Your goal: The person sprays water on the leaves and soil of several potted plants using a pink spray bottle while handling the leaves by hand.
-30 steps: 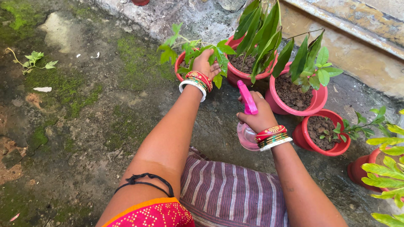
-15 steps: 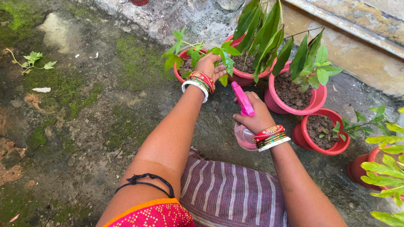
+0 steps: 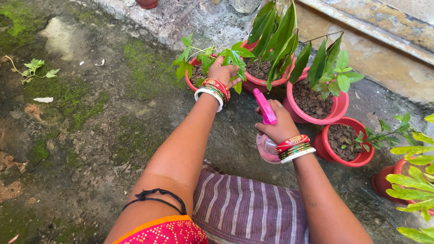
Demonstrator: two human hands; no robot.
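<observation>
My left hand reaches into a small red pot and holds the leafy stem of its green plant. My right hand grips a spray bottle with a pink trigger head and a clear pinkish body; the nozzle points towards that plant. Both wrists wear red, gold and white bangles. Part of the small pot is hidden behind my left hand and the leaves.
Several more red pots with plants stand to the right: one behind, a larger pink one, a low one and another at the right edge. A stone step runs behind them. Mossy concrete ground lies left; striped cloth covers my lap.
My left hand shifted slightly on the plant, whose stem and leaves have lifted a little. The spray bottle in my right hand moved slightly; the view drifted a bit.
</observation>
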